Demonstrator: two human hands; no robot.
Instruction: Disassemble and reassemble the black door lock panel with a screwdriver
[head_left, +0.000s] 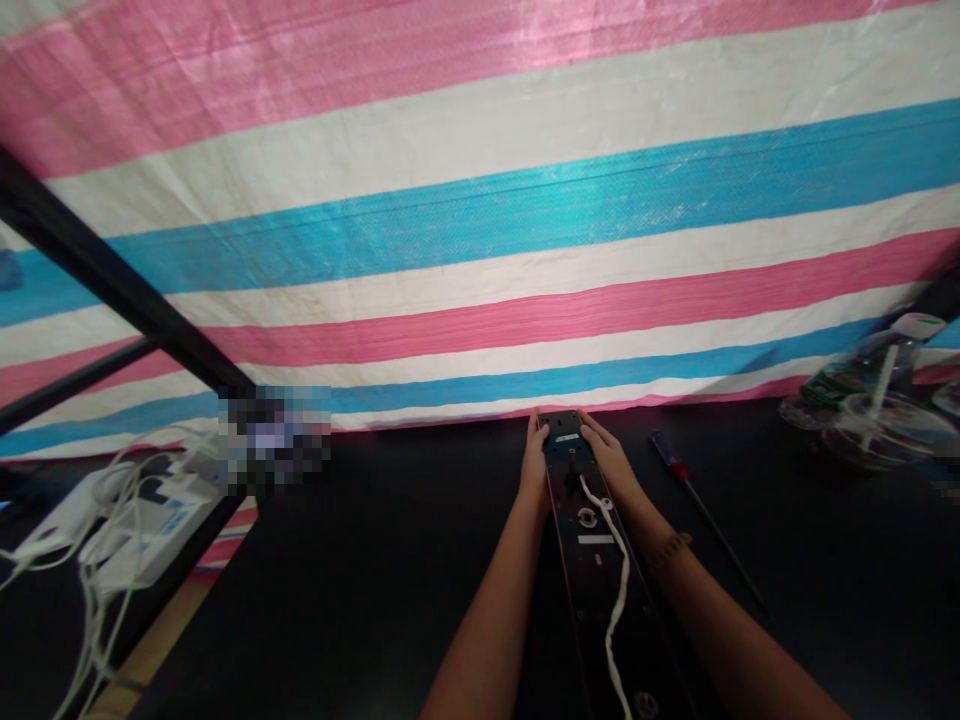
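Note:
A long dark panel (pixel 592 580) with metal fittings and small labels lies lengthwise in front of me on the black table. My left hand (pixel 535 455) grips the left edge of its far end, and my right hand (pixel 602 447) holds the right edge of that same end. Along the panel's face runs a white cable (pixel 621 580), coming from a dark fitting near the far end. Right of my right forearm lies a screwdriver (pixel 705 515) with a purple and red handle, its shaft pointing towards me. A bracelet sits on my right wrist.
White power strips (pixel 157 530) with tangled white cables are at the left, beside a black metal frame (pixel 112 265). Clear plastic containers (pixel 874 430) stand at the right back. A striped sheet (pixel 480 230) hangs behind the black table (pixel 360 580). A blurred patch hides something at the left back.

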